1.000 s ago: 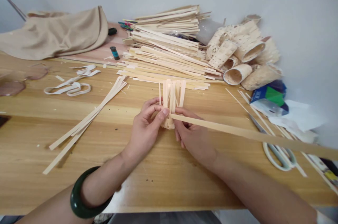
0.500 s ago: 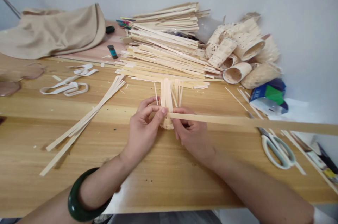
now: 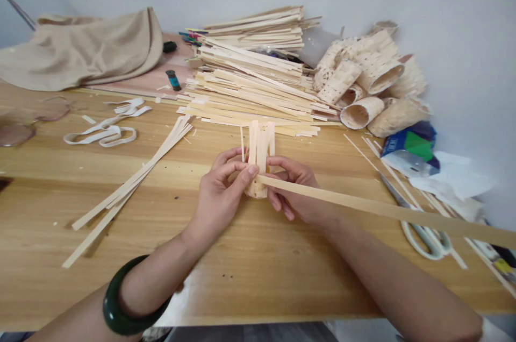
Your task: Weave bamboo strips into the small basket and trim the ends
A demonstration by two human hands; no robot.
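Note:
A small, partly woven basket of pale flat strips (image 3: 257, 190) is held up over the table, with several upright strips (image 3: 261, 143) rising from its woven base. My left hand (image 3: 223, 189) grips its left side, thumb in front. A long flat strip (image 3: 363, 203) leaves the basket front near that thumb and slants down to the right, passing before my right hand (image 3: 296, 186). The right forefinger reaches the uprights on the right side, and its lower fingers are bent below the strip. The right thumb is mostly hidden.
Bundled strips (image 3: 253, 89) lie at the back beside a heap of woven tubes (image 3: 363, 113). Loose strips (image 3: 133, 180) and white tape (image 3: 116, 135) are at left. Scissors (image 3: 427, 240) lie right, under the long strip's end. A thread spool (image 3: 173, 80) stands near beige cloth (image 3: 92, 49).
The long strip's free end has swung downward and now slants. My right hand's forefinger has shifted on the uprights, and its lower fingers have come into view. The left hand keeps its grip.

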